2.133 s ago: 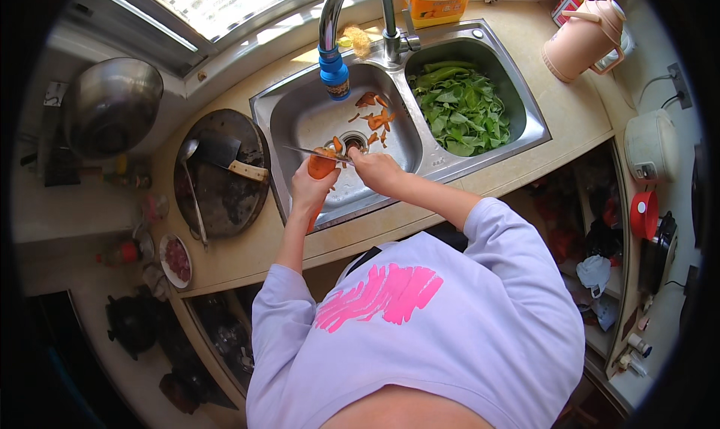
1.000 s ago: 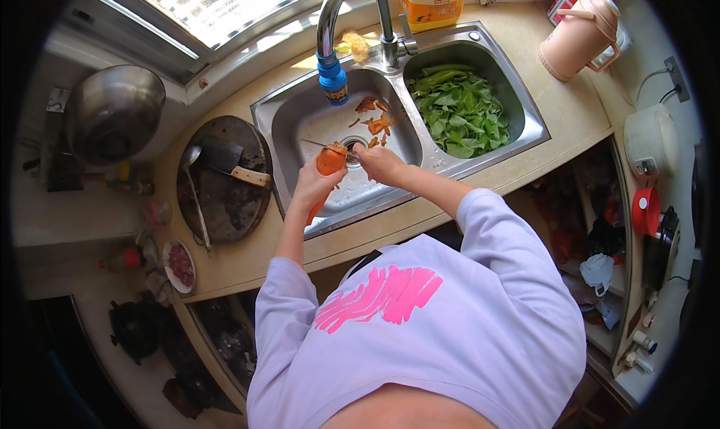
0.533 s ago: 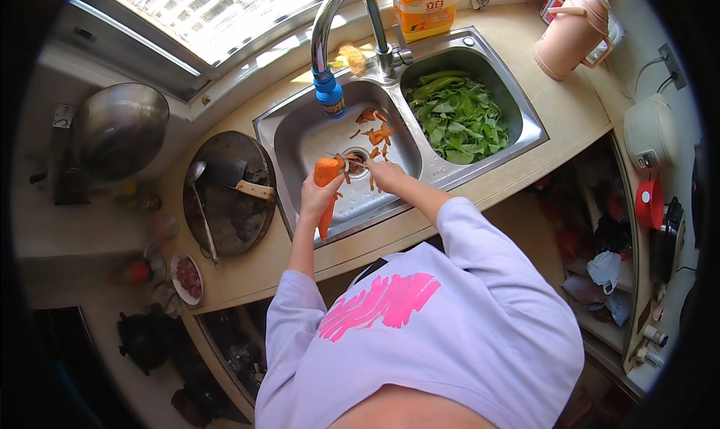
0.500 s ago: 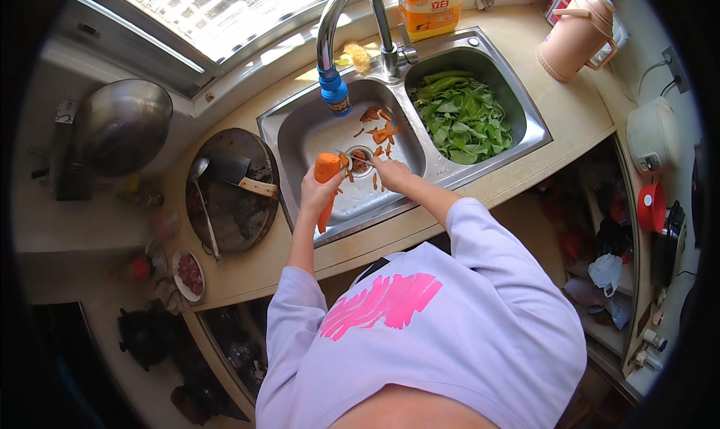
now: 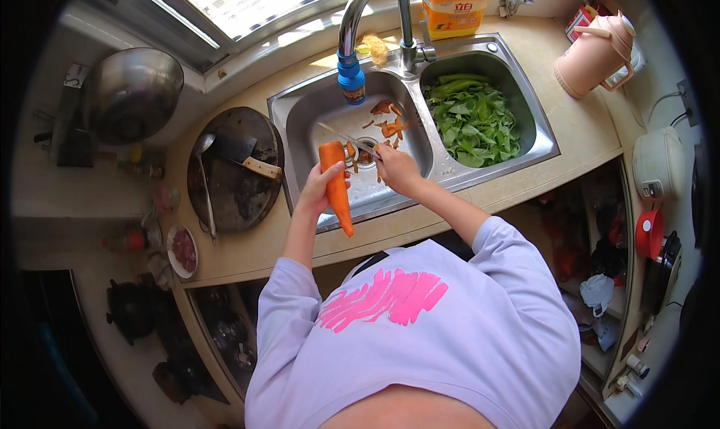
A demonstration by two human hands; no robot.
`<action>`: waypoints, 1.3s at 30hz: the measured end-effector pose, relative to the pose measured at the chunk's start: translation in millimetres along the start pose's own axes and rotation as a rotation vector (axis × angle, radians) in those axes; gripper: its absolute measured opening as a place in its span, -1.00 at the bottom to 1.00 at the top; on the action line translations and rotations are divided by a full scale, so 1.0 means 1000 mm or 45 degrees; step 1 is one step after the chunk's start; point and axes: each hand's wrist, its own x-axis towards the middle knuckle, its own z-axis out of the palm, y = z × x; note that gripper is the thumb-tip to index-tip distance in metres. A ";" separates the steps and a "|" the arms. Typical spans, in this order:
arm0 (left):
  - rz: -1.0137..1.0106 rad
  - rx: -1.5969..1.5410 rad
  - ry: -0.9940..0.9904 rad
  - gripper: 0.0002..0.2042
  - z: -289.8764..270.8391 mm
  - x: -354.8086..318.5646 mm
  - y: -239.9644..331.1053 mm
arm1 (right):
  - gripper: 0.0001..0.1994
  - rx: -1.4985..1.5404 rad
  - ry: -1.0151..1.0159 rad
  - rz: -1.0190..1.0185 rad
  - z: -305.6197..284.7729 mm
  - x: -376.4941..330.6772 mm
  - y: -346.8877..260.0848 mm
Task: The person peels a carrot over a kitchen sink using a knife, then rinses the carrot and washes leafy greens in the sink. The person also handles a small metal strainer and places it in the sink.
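Standing at a steel double sink (image 5: 450, 185) beneath a curved tap (image 5: 352, 24), with leafy greens (image 5: 472, 121) filling the right basin and orange peelings (image 5: 386, 121) scattered around the left basin's drain. Left hand (image 5: 319, 189) closed around an orange carrot (image 5: 335, 185), tip pointing down over the sink's front edge. Right hand (image 5: 396, 168) gripping a thin peeler (image 5: 346, 138), blade end touching the carrot's top.
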 end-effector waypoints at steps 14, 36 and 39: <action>-0.040 0.027 0.130 -0.68 0.025 -0.012 -0.015 | -0.85 -0.431 -0.064 -0.446 0.008 0.003 -0.013; -0.167 -0.053 0.308 -0.75 0.008 -0.002 -0.042 | -0.81 -0.391 -0.249 -0.169 0.032 -0.005 0.002; -0.251 -0.105 0.329 -0.74 -0.005 0.000 -0.048 | -0.81 -0.362 -0.333 -0.055 0.035 -0.004 0.021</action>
